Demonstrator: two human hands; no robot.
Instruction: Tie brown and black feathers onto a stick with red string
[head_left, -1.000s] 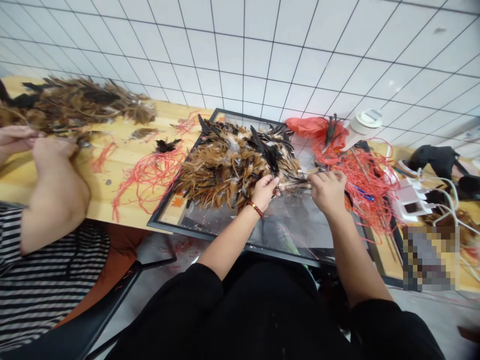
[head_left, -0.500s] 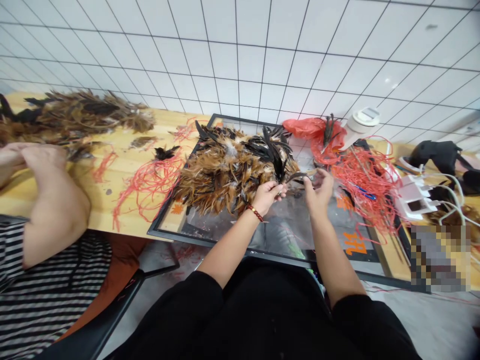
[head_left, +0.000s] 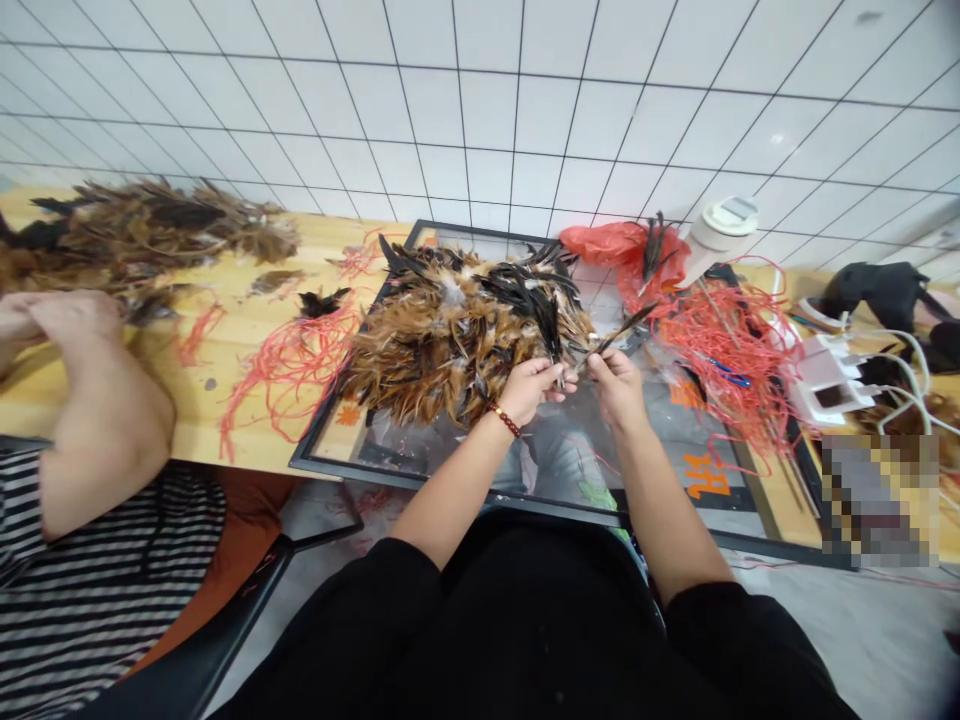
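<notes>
My left hand (head_left: 529, 385), with a red bead bracelet at the wrist, is closed on the stems of a small bunch of dark feathers (head_left: 551, 335). My right hand (head_left: 616, 382) sits just to its right, fingers pinched on a single long dark feather (head_left: 626, 326) that slants up to the right. Both hands hover over a black-framed glass panel (head_left: 570, 470). A big heap of brown and black feathers (head_left: 450, 335) lies on the panel right behind my left hand.
Red strings (head_left: 731, 355) pile up right of my hands, more red strings (head_left: 289, 360) lie left of the frame. A red plastic bag (head_left: 615, 245) and a white cup (head_left: 720, 240) stand behind. At left a person in a striped shirt (head_left: 82, 560) handles another feather pile (head_left: 150, 225).
My right hand has moved left, away from the red strings, and come close to my left hand, now pinching a long dark feather. My left hand stayed by the heap.
</notes>
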